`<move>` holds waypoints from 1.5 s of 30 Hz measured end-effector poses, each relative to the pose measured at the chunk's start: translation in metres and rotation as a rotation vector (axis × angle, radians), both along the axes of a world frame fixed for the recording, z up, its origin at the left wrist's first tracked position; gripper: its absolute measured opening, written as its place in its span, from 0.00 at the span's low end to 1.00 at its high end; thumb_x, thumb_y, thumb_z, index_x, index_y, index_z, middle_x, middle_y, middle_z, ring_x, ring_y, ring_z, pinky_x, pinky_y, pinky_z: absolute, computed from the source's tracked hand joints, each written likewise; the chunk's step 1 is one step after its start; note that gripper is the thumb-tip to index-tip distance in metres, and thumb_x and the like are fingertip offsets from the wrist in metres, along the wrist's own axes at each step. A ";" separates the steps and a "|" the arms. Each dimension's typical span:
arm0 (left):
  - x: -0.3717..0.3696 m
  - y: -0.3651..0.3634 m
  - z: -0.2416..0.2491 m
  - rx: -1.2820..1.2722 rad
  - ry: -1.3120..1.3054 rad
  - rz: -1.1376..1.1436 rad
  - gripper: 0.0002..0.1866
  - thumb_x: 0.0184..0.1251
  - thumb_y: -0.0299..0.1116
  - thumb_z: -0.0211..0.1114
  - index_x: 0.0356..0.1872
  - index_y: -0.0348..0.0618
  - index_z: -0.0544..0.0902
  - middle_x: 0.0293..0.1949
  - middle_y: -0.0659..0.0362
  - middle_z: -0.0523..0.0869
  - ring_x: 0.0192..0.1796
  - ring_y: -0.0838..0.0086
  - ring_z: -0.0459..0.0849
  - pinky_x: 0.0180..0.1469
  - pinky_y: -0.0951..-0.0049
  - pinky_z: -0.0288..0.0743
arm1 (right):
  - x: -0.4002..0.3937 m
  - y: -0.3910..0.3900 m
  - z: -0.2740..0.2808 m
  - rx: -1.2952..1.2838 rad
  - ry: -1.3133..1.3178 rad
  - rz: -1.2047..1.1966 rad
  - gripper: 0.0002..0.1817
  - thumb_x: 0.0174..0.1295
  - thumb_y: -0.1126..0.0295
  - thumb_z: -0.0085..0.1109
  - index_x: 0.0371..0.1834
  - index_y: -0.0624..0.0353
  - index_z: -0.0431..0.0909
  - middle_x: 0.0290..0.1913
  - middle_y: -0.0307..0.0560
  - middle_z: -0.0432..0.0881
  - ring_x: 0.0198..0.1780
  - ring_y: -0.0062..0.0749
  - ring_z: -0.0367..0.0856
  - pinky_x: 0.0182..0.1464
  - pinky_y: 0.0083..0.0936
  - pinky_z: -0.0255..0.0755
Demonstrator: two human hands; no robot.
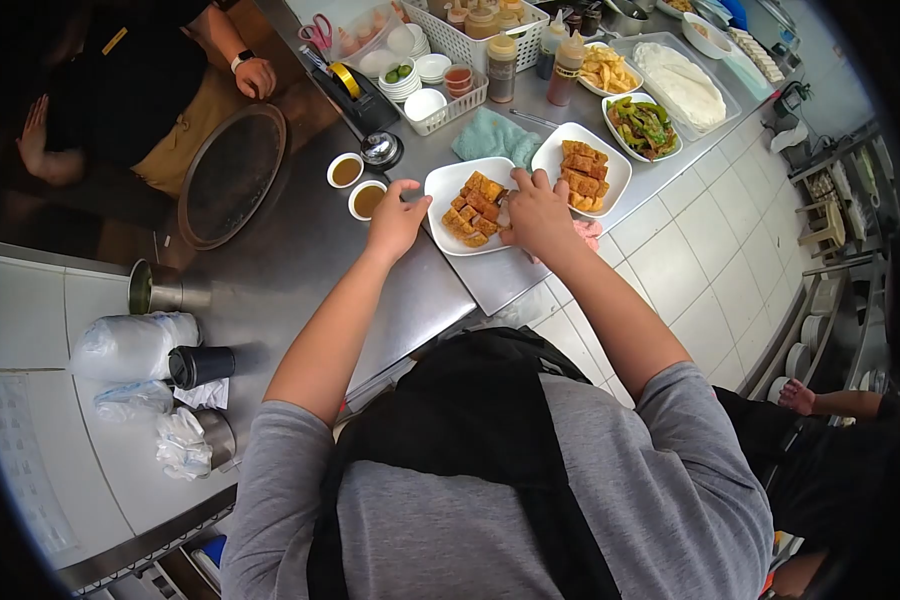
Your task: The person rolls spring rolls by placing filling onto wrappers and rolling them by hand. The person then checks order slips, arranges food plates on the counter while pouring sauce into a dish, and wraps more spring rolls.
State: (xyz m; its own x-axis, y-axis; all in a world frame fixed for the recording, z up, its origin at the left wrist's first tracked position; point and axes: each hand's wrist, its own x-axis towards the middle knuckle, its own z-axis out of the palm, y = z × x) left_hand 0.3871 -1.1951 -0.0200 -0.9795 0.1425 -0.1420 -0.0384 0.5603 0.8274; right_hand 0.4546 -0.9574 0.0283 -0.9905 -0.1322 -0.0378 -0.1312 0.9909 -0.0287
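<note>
A white square plate (441,187) with cut pieces of golden-brown fried food (473,212) lies in front of me on the steel counter. At its left rim is my left hand (397,224), fingers apart, with the thumb near or touching the edge. My right hand (540,212) bends over the plate's right side, fingers curled beside the food. Something small and whitish shows at its fingertips, too hidden to name. Just beyond it, a second white plate (616,172) carries similar fried pieces (584,172). Two cups of brown sauce (368,201) stand left of my left hand.
A call bell (381,150), teal cloth (496,138) and basket of small dishes (448,116) lie beyond. Plates of green vegetables (642,128) and fries (608,70) stand right. A pink cloth (589,234) is by my right hand. Across the counter, a person (120,90) stands near a round tray (232,177).
</note>
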 end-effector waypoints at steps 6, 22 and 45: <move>0.020 0.024 0.035 -0.287 0.349 -0.019 0.20 0.65 0.41 0.69 0.56 0.51 0.79 0.52 0.56 0.83 0.55 0.58 0.82 0.56 0.57 0.74 | -0.001 0.014 -0.005 -0.066 0.096 0.066 0.21 0.41 0.56 0.76 0.40 0.51 0.91 0.68 0.40 0.72 0.63 0.37 0.67 0.57 0.46 0.63; 0.031 0.065 0.049 -0.449 0.502 -0.167 0.23 0.58 0.42 0.71 0.56 0.58 0.79 0.66 0.57 0.73 0.68 0.57 0.70 0.65 0.51 0.61 | -0.016 0.028 -0.010 -0.298 0.276 0.077 0.09 0.58 0.64 0.66 0.40 0.38 0.89 0.55 0.36 0.79 0.53 0.35 0.76 0.50 0.43 0.64; -0.008 0.036 0.019 -0.295 0.184 0.019 0.16 0.68 0.41 0.65 0.54 0.51 0.80 0.45 0.52 0.84 0.50 0.57 0.84 0.53 0.61 0.77 | -0.011 0.008 -0.032 -0.601 0.454 -0.077 0.14 0.54 0.64 0.72 0.40 0.50 0.78 0.34 0.38 0.85 0.40 0.37 0.81 0.45 0.38 0.62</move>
State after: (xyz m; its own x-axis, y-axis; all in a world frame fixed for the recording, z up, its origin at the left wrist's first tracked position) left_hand 0.3788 -1.1587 -0.0010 -0.9947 0.1028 0.0052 0.0836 0.7769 0.6240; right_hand 0.4438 -0.9491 -0.0034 -0.8989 0.0686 0.4327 -0.1901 0.8289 -0.5262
